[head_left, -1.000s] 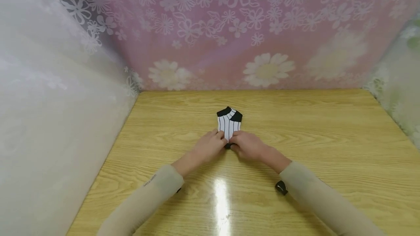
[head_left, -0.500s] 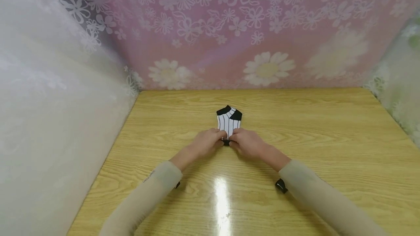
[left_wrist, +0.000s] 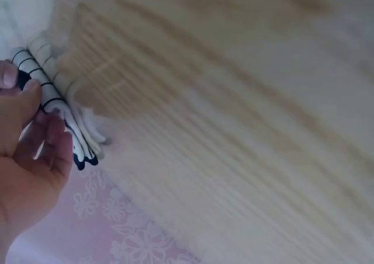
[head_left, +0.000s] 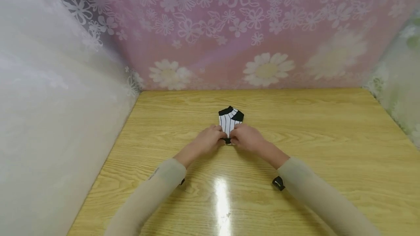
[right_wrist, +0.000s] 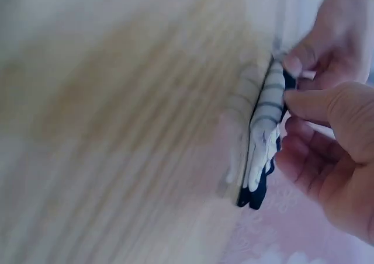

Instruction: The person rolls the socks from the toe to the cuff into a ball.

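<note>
While both hands meet at the table's middle, the striped sock (head_left: 230, 123) lies flat on the wooden table (head_left: 328, 137), folded, black heel/cuff end at 12 o'clock, near end under the fingers. Left hand (head_left: 208, 140) sits at the sock's 8 o'clock, right hand (head_left: 247, 138) at its 4 o'clock; fingertips of both come together over the sock's near edge w/ a black bit showing between them.

Left wrist view: left hand (left_wrist: 26, 159) w/ fingers curled, thumb on top, pinching the sock (left_wrist: 58, 109) edge; fabric layers stick out past the fingertips toward the table.

Right wrist view: right hand (right_wrist: 333, 165) thumb and curled fingers pinch the sock (right_wrist: 263, 135) edge-on, the other hand's fingertips touching the same edge just above. Sock's black end pokes out below the fingers, resting against the tabletop.

Behind, at 12 o'clock, a pink floral curtain (head_left: 229, 28); white sheer fabric (head_left: 49, 101) at 9 o'clock.
</note>
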{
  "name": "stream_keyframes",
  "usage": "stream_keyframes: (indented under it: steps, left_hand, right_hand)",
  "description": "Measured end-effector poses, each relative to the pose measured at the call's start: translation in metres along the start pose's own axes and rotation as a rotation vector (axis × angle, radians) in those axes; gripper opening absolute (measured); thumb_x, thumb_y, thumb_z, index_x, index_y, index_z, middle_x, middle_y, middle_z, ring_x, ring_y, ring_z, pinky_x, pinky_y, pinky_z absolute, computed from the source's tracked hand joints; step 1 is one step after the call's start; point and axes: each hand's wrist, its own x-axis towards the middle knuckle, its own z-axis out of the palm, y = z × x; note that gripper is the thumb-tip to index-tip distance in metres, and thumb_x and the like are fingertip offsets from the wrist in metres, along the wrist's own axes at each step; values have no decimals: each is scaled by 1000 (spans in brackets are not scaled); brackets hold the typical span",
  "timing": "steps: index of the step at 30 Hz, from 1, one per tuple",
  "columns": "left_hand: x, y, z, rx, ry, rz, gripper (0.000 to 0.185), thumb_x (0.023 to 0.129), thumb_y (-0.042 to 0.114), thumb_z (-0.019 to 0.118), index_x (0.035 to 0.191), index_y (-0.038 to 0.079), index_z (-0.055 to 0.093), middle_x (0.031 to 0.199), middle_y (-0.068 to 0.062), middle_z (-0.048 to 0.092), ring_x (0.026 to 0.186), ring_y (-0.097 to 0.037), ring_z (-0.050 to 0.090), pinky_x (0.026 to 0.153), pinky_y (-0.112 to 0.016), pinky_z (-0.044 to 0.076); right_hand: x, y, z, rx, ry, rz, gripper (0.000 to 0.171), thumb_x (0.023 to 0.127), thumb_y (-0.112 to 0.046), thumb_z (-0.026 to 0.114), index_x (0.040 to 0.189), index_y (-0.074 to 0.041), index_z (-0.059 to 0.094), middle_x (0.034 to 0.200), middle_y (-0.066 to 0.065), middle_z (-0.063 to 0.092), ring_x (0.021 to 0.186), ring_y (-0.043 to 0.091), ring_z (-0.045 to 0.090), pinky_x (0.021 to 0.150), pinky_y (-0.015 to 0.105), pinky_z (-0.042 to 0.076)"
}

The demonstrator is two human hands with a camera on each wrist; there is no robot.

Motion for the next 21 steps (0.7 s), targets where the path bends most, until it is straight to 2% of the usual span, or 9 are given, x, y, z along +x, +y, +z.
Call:
stream_keyframes:
  steps: [3,6,9,11,13,16,18,21]
  left_hand:
    - [2,-2,-4,-71,-12,-21,17,98,16,64,110,12,75,98,-4,63,89,-21,54,79,-33,48]
    - [3,-5,-6,-142,-7,-35,18,96,15,66,110,10,76,97,-5,65,90,-20,57,83,-35,48]
    - [2,-7,-6,-180,13,-40,15,95,17,68,105,9,76,96,-4,67,90,-19,59,85,-35,48]
    - [1,-6,-5,-152,33,-37,12,94,18,71,102,10,75,98,-3,66,92,-19,58,86,-34,49]
    - [-1,-5,-4,-97,57,-12,11,92,18,72,100,10,71,98,-4,64,93,-21,58,84,-34,50]
    - [-3,-3,-2,-12,87,31,11,93,16,72,102,11,68,100,-4,62,96,-24,58,85,-35,51]
    - [-3,-3,0,8,100,44,11,93,15,71,103,11,69,102,-4,63,97,-24,59,86,-35,51]
    - [-1,-3,3,3,102,24,8,96,16,68,103,12,70,103,-3,64,98,-21,59,87,-33,51]
  right_hand:
    - [-4,-7,2,-170,43,-68,6,88,-5,72,83,-8,72,79,3,58,72,18,53,62,30,49]
    - [-6,-12,5,-273,48,-96,5,87,-1,71,85,-5,71,82,6,59,76,21,56,66,32,53]
    - [-5,-11,11,-329,40,-95,7,85,3,69,85,-4,70,85,8,60,80,24,59,69,34,54]
    - [-5,-10,14,-342,36,-97,7,85,5,68,86,-2,69,86,10,60,81,26,60,70,36,55]
    - [-5,-8,16,-313,37,-89,3,88,1,67,85,-1,68,85,11,60,80,26,59,69,36,55]
    - [-6,-4,16,-195,49,-58,8,91,-5,67,84,-1,67,83,10,59,76,26,59,68,38,54]
    - [-6,-1,15,-109,64,-35,12,92,-8,67,81,-3,67,81,9,59,74,24,58,67,38,53]
    - [-5,3,13,-33,67,-22,12,91,-8,66,79,-5,67,79,6,59,72,21,57,67,38,51]
